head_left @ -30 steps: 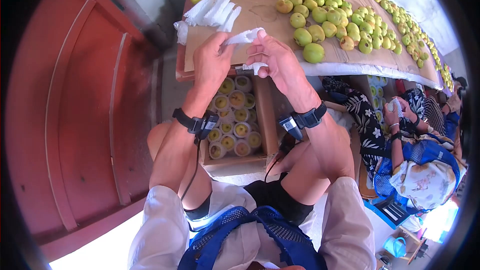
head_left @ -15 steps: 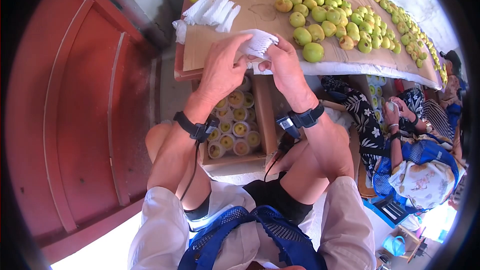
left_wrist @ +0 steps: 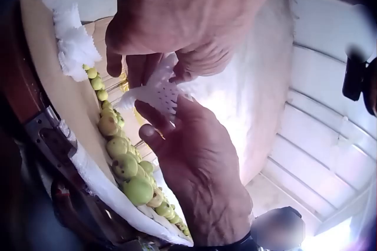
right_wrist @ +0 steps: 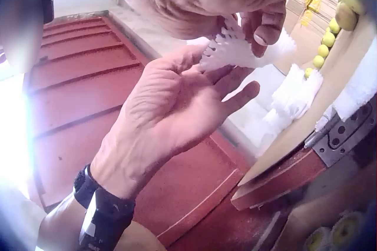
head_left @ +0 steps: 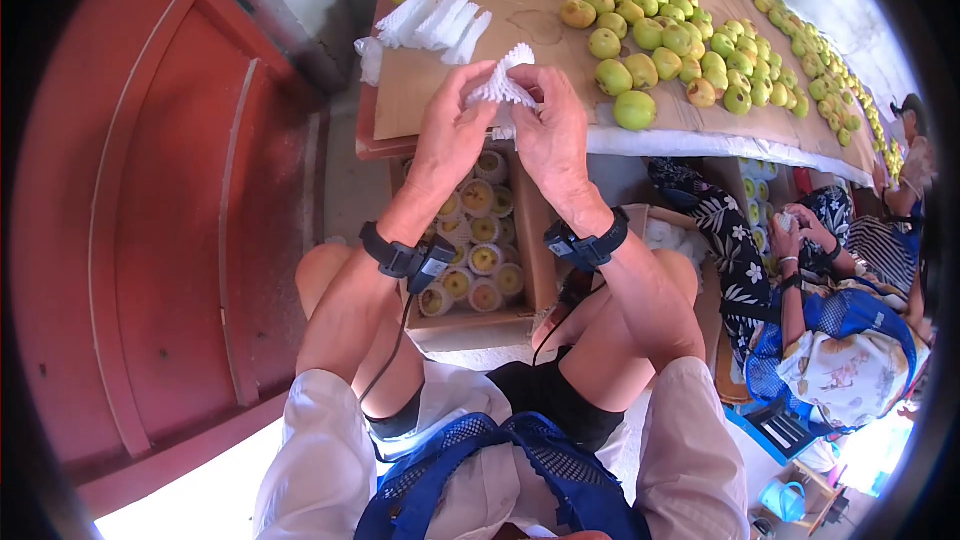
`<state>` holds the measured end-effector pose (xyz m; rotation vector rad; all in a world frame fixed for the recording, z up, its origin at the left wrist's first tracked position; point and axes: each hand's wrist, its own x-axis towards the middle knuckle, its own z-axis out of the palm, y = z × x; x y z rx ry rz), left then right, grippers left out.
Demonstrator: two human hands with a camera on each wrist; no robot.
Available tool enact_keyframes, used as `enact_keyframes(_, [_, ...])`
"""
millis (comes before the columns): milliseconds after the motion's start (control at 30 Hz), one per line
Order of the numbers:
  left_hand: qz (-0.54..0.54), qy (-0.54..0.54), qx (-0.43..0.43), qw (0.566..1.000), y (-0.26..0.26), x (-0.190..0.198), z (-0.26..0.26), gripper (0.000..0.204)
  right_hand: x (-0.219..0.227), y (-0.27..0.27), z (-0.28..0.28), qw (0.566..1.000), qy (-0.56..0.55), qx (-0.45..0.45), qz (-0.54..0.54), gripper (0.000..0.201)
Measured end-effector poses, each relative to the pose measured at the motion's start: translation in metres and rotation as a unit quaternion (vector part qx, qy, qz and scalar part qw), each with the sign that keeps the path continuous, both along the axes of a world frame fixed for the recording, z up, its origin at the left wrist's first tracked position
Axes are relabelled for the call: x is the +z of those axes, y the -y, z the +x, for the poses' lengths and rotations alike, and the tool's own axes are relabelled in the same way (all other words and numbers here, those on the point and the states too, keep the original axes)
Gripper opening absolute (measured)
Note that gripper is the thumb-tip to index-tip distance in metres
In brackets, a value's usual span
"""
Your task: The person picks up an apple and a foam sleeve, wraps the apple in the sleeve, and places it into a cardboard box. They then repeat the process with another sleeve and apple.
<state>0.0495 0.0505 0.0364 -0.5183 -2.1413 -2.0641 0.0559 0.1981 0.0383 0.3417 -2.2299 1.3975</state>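
A white foam fruit net (head_left: 508,85) is stretched between my two hands just over the near edge of the table. My left hand (head_left: 452,140) pinches its left side, and my right hand (head_left: 556,135) pinches the right side. In the left wrist view the net (left_wrist: 158,93) flares out between the fingers. The right wrist view shows the net (right_wrist: 235,51) bunched, with holes along one edge. Below the hands, a cardboard box (head_left: 541,275) holds several apples in foam nets (head_left: 486,260), partly hidden by my left forearm.
More foam nets (head_left: 430,20) lie in a pile on the cardboard-covered table (head_left: 540,35), at its left. Many loose green apples (head_left: 634,110) spread across the right. A red door (head_left: 170,240) stands at the left. Another person (head_left: 840,340) sits at the right.
The net went from a flat strip, to spread over the right fingers, to gathered and flared between both hands. My hands have come closer together.
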Motion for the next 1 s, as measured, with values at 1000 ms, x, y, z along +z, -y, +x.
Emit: enact_keyframes(1000, [0.292, 0.304, -0.089, 0.902, 0.015, -0.009, -0.016, 0.041, 0.003, -0.016, -0.004, 0.806, 0.337, 0.198, -0.445, 0.026])
